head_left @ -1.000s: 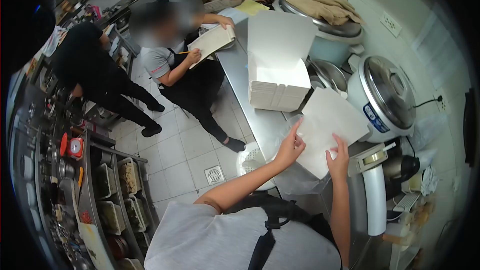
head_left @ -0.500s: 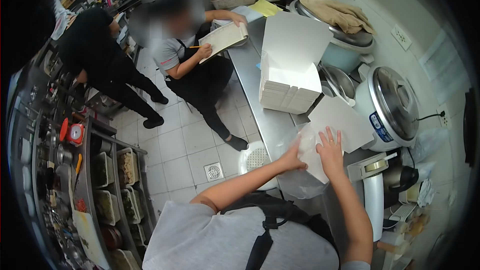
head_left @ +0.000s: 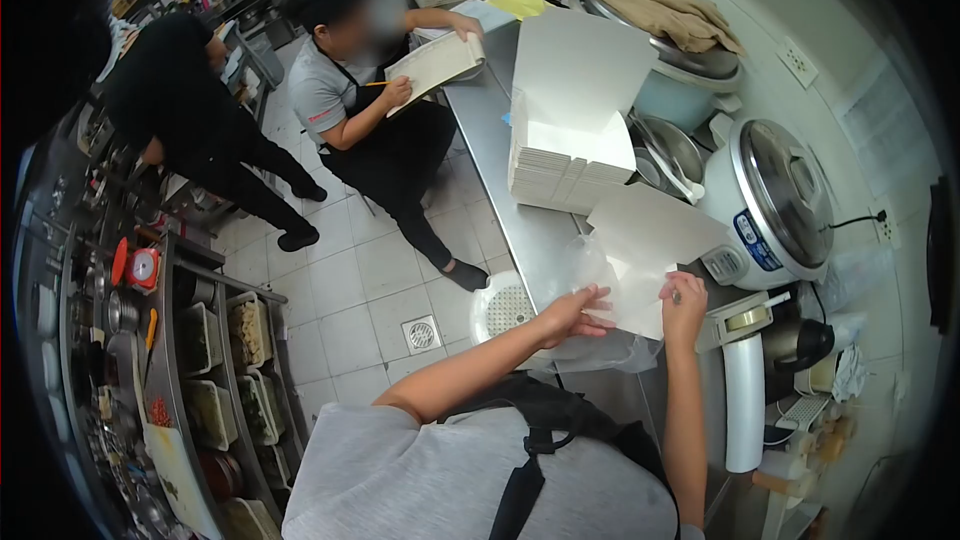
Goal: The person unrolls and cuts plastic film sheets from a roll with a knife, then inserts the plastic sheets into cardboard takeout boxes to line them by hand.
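A white cardboard box [head_left: 650,230] lies on the steel counter in front of me, its large flap folded away from me. A clear plastic bag [head_left: 625,355] lies crumpled along the box's near and left sides. My left hand [head_left: 576,316] is at the left side of the box by the bag, fingers stretched out and apart. At the box's right edge, my right hand [head_left: 685,305] has its fingers curled in and seems to pinch the cardboard; the fingertips are partly hidden. Beyond them stands a stack of nested white boxes [head_left: 570,178], the top one's lid upright.
Two large rice cookers [head_left: 765,240] line the wall, the farther under a brown cloth [head_left: 665,12]. A tape dispenser [head_left: 742,318] sits right of my hand. A seated co-worker [head_left: 350,90] writes on a pad. A white stool [head_left: 500,308] stands by the counter [head_left: 500,155].
My right hand has come down from the flap to the box's right edge, its fingers curling. The left hand has shifted slightly left and down, its fingers straighter. The bag sits lower around the box.
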Available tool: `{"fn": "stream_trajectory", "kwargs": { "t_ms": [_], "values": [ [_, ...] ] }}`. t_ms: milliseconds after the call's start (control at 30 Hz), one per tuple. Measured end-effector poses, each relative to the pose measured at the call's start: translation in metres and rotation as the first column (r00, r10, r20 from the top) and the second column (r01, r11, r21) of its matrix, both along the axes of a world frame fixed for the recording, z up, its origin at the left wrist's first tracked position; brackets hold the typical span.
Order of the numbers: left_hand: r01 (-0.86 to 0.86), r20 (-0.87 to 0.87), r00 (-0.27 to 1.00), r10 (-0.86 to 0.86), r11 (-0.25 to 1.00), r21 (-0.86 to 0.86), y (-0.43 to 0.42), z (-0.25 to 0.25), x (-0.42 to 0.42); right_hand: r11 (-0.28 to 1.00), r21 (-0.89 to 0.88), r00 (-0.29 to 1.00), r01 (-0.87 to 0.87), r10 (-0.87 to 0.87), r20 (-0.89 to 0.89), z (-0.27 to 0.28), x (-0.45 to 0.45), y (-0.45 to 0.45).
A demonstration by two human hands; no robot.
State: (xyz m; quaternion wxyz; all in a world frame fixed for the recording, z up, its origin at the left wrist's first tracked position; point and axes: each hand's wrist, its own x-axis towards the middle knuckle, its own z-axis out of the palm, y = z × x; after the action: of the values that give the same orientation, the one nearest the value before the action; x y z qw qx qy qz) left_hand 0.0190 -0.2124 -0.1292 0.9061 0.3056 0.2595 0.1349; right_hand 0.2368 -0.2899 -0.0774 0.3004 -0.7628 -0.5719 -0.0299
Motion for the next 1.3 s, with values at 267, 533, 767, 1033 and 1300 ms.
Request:
{"fn": "stream_trajectory", "kwargs": {
  "t_ms": [267,533,767,1033,1300],
  "values": [
    [0.019,-0.071,0.997,0.002,0.953,0.302,-0.003,0.001,-0.017,0.985,0.127,0.991,0.12,-0.11,-0.078,-0.041,0.004,-0.043],
    [-0.025,-0.121,0.991,0.055,0.97,0.241,-0.011,-0.003,-0.021,0.982,-0.122,0.751,0.143,-0.189,-0.633,-0.039,0.04,-0.023],
    [0.021,-0.155,0.986,0.064,0.868,0.496,-0.008,-0.014,-0.019,0.963,-0.019,0.931,0.268,-0.264,-0.252,-0.019,0.033,0.006],
    [0.434,-0.391,0.899,-0.197,0.513,0.74,0.011,0.039,-0.029,0.983,-0.036,0.411,-0.182,0.043,-0.911,-0.025,0.016,-0.011],
    [0.463,-0.658,0.684,0.315,0.51,0.725,0.132,0.076,0.012,0.883,-0.278,0.692,-0.377,0.069,-0.719,-0.037,0.023,-0.018]
  ]
}}
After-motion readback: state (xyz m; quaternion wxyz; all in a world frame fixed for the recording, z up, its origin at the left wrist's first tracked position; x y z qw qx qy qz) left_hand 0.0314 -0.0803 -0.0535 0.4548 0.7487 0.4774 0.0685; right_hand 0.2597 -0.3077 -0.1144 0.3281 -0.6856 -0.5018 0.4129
